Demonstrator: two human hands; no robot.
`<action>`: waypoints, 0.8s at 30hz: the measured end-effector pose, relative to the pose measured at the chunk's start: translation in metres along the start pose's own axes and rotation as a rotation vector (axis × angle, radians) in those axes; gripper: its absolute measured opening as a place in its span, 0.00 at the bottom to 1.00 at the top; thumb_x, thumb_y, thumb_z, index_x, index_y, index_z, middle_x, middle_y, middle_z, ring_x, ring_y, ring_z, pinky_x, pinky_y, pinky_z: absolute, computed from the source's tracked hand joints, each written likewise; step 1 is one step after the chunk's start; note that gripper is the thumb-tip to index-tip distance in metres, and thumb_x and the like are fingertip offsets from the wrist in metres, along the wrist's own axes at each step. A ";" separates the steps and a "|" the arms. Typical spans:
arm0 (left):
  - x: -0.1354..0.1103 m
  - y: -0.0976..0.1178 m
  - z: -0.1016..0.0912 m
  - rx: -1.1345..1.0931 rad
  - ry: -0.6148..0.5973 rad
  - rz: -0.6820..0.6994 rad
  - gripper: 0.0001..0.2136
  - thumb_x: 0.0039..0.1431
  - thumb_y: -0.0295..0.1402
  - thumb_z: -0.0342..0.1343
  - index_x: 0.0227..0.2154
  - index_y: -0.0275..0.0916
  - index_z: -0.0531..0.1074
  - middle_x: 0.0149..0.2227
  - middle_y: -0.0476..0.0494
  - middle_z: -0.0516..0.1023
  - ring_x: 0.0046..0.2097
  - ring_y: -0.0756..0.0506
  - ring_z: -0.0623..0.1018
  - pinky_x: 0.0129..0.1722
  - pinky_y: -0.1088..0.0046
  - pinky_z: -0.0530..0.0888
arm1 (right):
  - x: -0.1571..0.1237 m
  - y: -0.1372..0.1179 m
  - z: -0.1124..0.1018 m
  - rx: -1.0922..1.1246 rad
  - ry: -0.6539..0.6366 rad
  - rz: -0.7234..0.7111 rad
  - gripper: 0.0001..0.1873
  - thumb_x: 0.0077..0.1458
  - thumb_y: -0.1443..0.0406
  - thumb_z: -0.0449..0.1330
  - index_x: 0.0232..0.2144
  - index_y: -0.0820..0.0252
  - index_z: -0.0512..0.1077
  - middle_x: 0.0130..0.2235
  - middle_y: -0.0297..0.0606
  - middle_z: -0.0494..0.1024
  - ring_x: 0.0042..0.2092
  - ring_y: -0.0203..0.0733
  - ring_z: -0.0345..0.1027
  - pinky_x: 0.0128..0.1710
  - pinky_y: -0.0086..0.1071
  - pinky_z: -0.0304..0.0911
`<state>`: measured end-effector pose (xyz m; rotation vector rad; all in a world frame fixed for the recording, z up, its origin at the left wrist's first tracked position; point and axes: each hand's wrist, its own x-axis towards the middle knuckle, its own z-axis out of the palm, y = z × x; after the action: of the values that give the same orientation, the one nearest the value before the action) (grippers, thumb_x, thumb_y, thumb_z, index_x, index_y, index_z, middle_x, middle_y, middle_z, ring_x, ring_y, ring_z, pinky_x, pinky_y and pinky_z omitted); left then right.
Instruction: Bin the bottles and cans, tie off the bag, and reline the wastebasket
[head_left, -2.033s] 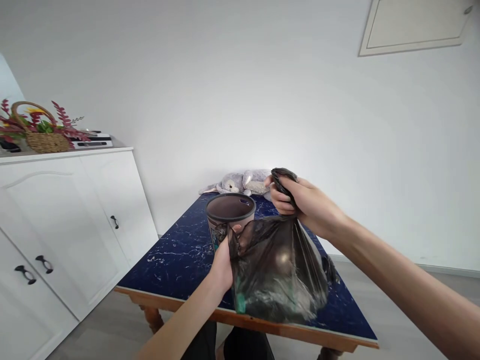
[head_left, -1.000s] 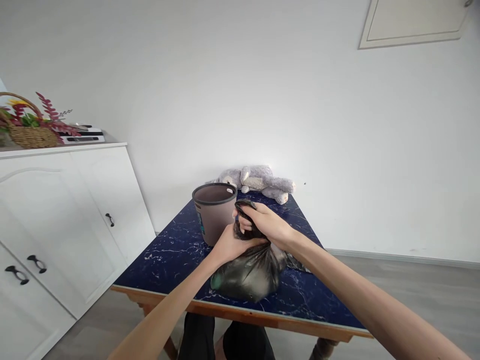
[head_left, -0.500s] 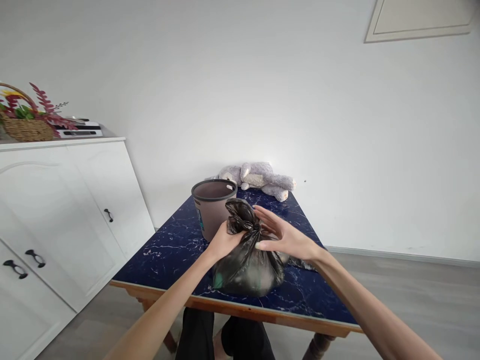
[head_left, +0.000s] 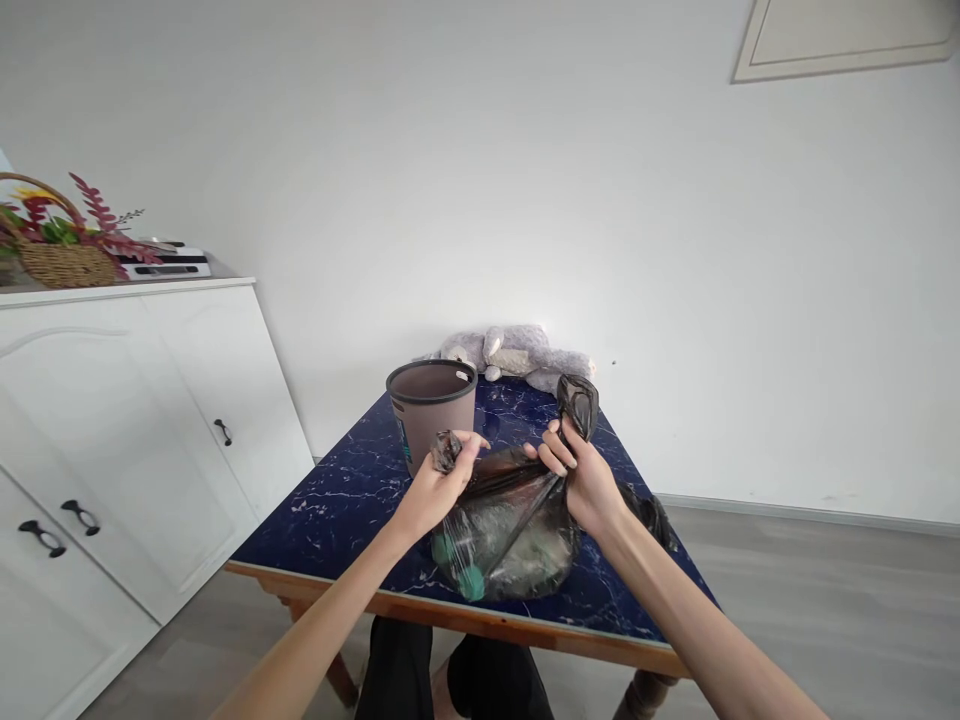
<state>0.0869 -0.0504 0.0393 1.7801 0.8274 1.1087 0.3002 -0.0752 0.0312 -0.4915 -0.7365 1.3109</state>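
A filled black plastic garbage bag [head_left: 510,540] rests on the blue marbled table near its front edge, with green and pale contents showing through. My left hand [head_left: 442,485] is closed on a bunched piece of the bag's top at its left side. On the right, my right hand [head_left: 581,470] grips another gathered part, whose loose end sticks up above the fist. Between the two hands the bag's top is stretched out sideways. Just behind my left hand stands an upright mauve trash can [head_left: 431,415] with a dark rim.
A grey plush toy [head_left: 517,350] lies at the table's far end against the wall. More black plastic [head_left: 649,515] lies by the table's [head_left: 330,510] right edge, partly behind my right forearm. To the left is a white cabinet [head_left: 187,400] bearing a flower basket [head_left: 67,262].
My hands have moved apart, the right one to the right. The bag's twisted neck is now spread wide, and my right hand has closed on one part of it.
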 end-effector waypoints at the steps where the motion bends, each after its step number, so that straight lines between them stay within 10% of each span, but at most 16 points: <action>1: 0.000 -0.001 -0.002 -0.079 0.010 -0.030 0.23 0.71 0.58 0.52 0.41 0.40 0.74 0.24 0.56 0.55 0.24 0.52 0.59 0.25 0.75 0.62 | -0.001 -0.001 -0.001 0.007 -0.021 0.021 0.23 0.56 0.49 0.75 0.30 0.55 0.69 0.22 0.20 0.48 0.20 0.29 0.44 0.23 0.25 0.63; 5: 0.001 0.003 -0.008 -0.280 0.004 -0.146 0.27 0.69 0.61 0.52 0.34 0.40 0.71 0.24 0.59 0.47 0.23 0.54 0.48 0.22 0.76 0.52 | -0.003 -0.001 0.002 -0.105 -0.061 0.106 0.25 0.53 0.49 0.76 0.30 0.57 0.68 0.26 0.22 0.50 0.23 0.27 0.36 0.16 0.21 0.36; 16: 0.010 0.019 -0.016 0.063 -0.161 -0.015 0.26 0.74 0.58 0.44 0.37 0.40 0.71 0.24 0.50 0.72 0.23 0.50 0.73 0.25 0.75 0.70 | -0.011 0.013 0.015 -0.350 -0.090 0.246 0.27 0.53 0.43 0.72 0.36 0.56 0.68 0.24 0.18 0.50 0.20 0.24 0.36 0.12 0.18 0.38; 24: 0.006 0.026 -0.014 0.149 -0.164 0.045 0.26 0.76 0.56 0.42 0.37 0.40 0.74 0.21 0.53 0.68 0.21 0.52 0.67 0.27 0.74 0.68 | -0.015 0.025 0.013 -0.572 -0.230 0.399 0.25 0.62 0.42 0.64 0.44 0.56 0.71 0.35 0.38 0.80 0.21 0.39 0.75 0.09 0.24 0.57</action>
<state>0.0786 -0.0518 0.0681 1.9930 0.7907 0.9356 0.2723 -0.0854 0.0196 -0.9959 -1.2644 1.5366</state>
